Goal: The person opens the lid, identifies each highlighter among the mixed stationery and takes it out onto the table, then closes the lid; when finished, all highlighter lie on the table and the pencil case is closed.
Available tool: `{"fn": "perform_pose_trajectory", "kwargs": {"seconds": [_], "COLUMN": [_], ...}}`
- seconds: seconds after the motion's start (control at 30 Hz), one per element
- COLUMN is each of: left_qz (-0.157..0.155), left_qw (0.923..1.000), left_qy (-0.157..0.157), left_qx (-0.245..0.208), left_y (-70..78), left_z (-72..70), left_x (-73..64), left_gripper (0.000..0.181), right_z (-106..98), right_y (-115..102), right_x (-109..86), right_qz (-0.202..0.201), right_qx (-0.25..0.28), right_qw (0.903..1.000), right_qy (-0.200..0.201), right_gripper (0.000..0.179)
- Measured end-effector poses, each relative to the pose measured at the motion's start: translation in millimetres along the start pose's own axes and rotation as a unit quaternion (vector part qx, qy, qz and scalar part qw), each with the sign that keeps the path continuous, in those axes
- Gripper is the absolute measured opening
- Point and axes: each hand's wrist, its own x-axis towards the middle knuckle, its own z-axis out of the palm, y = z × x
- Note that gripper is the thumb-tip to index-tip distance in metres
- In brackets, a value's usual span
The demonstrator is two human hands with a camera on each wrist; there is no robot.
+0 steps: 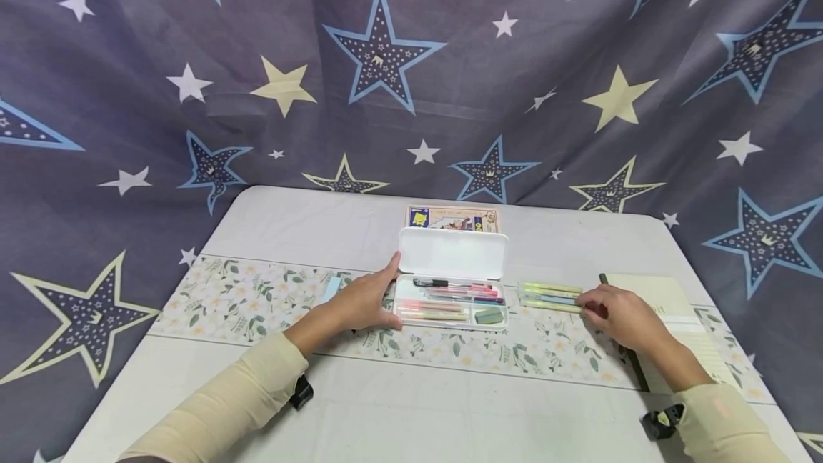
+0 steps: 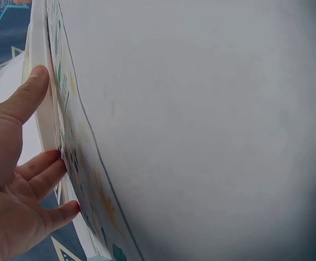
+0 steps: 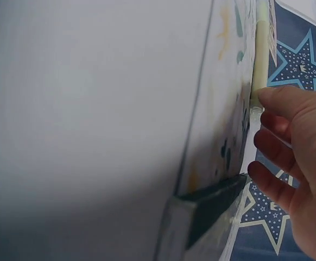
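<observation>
A white pencil case (image 1: 504, 306) lies with its lid (image 1: 453, 252) raised on the floral strip. Inside are several pens (image 1: 459, 291), pale pink and yellow sticks (image 1: 431, 311) and a green eraser-like block (image 1: 489, 316). My left hand (image 1: 366, 299) spans the case's left end; its thumb touches the case wall and the fingers are spread. To the right lies a row of slim yellow and blue highlighter-like pens (image 1: 549, 296), apparently in a clear sleeve. My right hand (image 1: 614, 313) pinches their right end between thumb and forefinger; the other fingers (image 3: 275, 147) curl loosely.
Behind the lid lies a printed box (image 1: 453, 218). A cream notebook (image 1: 694, 334) with a dark green edge lies under and beside the right forearm. A light blue item (image 1: 331, 289) sits behind the left wrist. A star-patterned curtain (image 1: 411, 77) hangs behind the white table (image 1: 450, 413).
</observation>
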Motion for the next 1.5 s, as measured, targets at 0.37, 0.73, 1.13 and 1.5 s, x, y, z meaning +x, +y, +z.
{"fn": "perform_pose_trajectory", "kwargs": {"seconds": [0.37,0.73,1.13,1.5], "left_qz": [0.001,0.001,-0.003,0.000], "left_qw": [1.0000,1.0000,1.0000,1.0000], "left_qy": [0.002,0.001,-0.004,-0.002], "left_qx": [0.001,-0.005,-0.006,-0.003], "left_y": [-1.6,-0.2,1.1,2.0], "left_z": [-0.6,0.5,-0.1,-1.9], "left_x": [1.5,-0.1,-1.3,-1.9], "left_gripper": [0.139,0.138,0.140,0.140], "right_z": [-2.2,2.9,13.6,17.5], "right_y": [-11.7,-39.6,-75.7,-107.8], "right_x": [10.3,35.1,58.2,73.1], "right_qz": [-0.007,-0.050,-0.089,-0.105], "right_qx": [0.012,0.032,0.066,0.068], "right_qw": [0.9997,0.9980,0.9938,0.9908], "right_qy": [0.018,0.021,0.013,-0.050], "right_gripper": [0.017,0.017,0.015,0.019]}}
